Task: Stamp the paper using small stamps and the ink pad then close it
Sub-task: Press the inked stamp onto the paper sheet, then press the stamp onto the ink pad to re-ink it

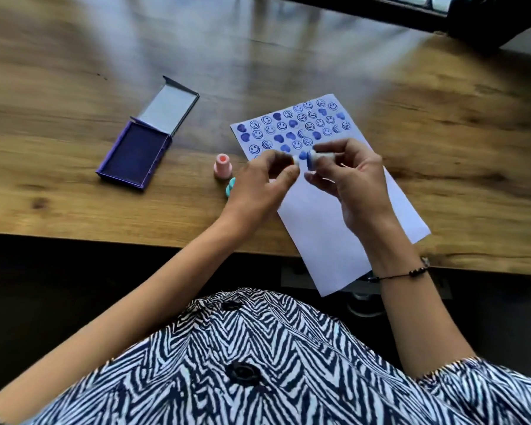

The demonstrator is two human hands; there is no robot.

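No readable text anywhere (the paper (pixel 325 191) bears only stamped faces and hearts).

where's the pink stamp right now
In the head view the pink stamp stands upright on the wooden table, between the open ink pad on its left and the paper on its right, just beyond the teal stamp.

Both forearms bare, entering from 6 o'clock and converging toward centre. Left hand (pixel 262 179): back of hand up, fingers curled, thumb and forefinger pinched together at the tip; what they pinch is blurred. Right hand (pixel 348 182): palm turned toward 9 o'clock, fingers curled and raised, gripping a small item at the fingertips. Hands nearly tip to tip, left at 9 o'clock of right. Both held above the surface.
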